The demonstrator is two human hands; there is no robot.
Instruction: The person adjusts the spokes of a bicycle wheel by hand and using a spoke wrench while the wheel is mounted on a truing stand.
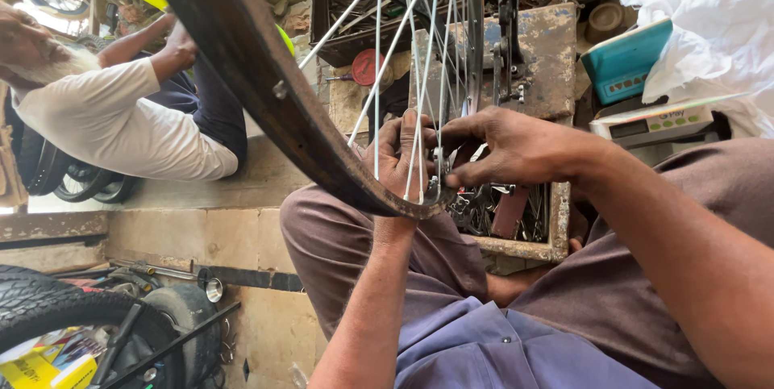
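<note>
A bicycle wheel with a dark rusty rim (pixel 266 91) and thin silver spokes (pixel 379 58) stands upright in front of me, its lowest part over my lap. My left hand (pixel 401 157) is behind the spokes, gripping the rim's lower edge. My right hand (pixel 508 147) reaches in from the right, fingertips pinched at a spoke end by the rim, just touching the left hand. Whether a small tool sits between the fingers is hidden.
A wooden tray of metal parts (pixel 516 220) sits beyond my knees. A rusty stand (pixel 532 50) rises behind the wheel. Another person in a white shirt (pixel 113 123) sits at the left. A tyre (pixel 72 308) lies at bottom left; a white bag (pixel 709 34) and scale (pixel 653 123) are at right.
</note>
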